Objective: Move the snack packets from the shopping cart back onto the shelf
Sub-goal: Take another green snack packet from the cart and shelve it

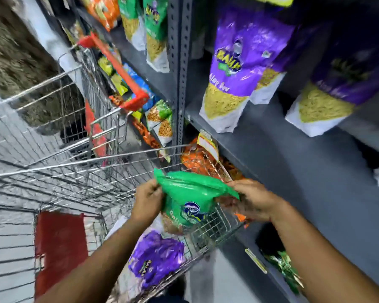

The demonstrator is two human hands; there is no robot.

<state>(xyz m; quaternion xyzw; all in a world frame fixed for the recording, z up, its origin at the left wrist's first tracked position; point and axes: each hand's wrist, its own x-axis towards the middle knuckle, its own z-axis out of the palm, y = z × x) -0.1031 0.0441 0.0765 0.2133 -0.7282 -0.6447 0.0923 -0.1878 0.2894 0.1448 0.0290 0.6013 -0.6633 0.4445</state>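
Note:
A green snack packet [188, 199] hangs over the wire shopping cart [74, 169], held by its top edge. My left hand [148, 201] pinches the packet's left corner and my right hand [249, 200] grips its right corner. A purple snack packet [155, 258] lies in the cart below the green one. To the right is the grey shelf [293, 149], where purple packets [234, 68] stand upright with a gap of bare shelf beside them. The picture is blurred by motion.
A second cart with a red handle [116, 68] stands further along the aisle against the shelving. Green packets [155, 29] fill the upper left shelf bay, and orange packets [197, 162] sit on the lower shelf behind the cart. A red flap [59, 248] is in the cart's seat.

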